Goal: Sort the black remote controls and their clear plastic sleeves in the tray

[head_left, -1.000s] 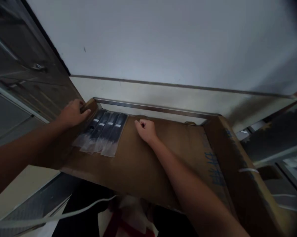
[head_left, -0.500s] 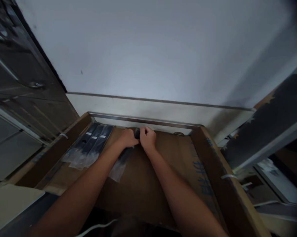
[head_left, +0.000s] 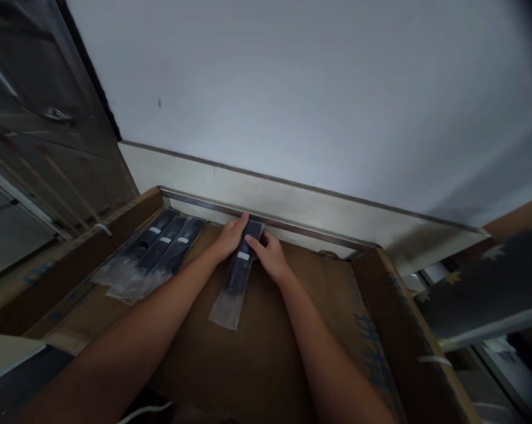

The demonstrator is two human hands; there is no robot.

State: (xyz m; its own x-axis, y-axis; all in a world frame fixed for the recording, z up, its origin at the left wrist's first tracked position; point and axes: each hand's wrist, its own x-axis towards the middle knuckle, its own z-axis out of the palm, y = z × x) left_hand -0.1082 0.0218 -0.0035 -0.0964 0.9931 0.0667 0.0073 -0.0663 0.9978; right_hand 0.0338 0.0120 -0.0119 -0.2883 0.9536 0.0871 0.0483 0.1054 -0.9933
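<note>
A long dark item in a clear plastic bag (head_left: pixel 236 281) lies on the floor of an open cardboard box (head_left: pixel 266 353), its far end near the back edge. My left hand (head_left: pixel 230 237) rests on its left side with fingers stretched forward. My right hand (head_left: pixel 270 256) presses its right side, thumb on the top of the bag. Three more bagged dark items (head_left: pixel 153 254) lie side by side at the box's back left, apart from both hands.
The box's left wall (head_left: pixel 66 277) and right wall (head_left: pixel 407 335) stand up on either side. A metal rail (head_left: pixel 292 225) runs along the back, below a white wall. Grey metal cabinets (head_left: pixel 31 147) stand at the left. A dark shelf edge (head_left: pixel 491 294) is at the right.
My left hand left the box's left wall and joined my right hand at the back middle. One bagged item now lies apart from the row, under both hands.
</note>
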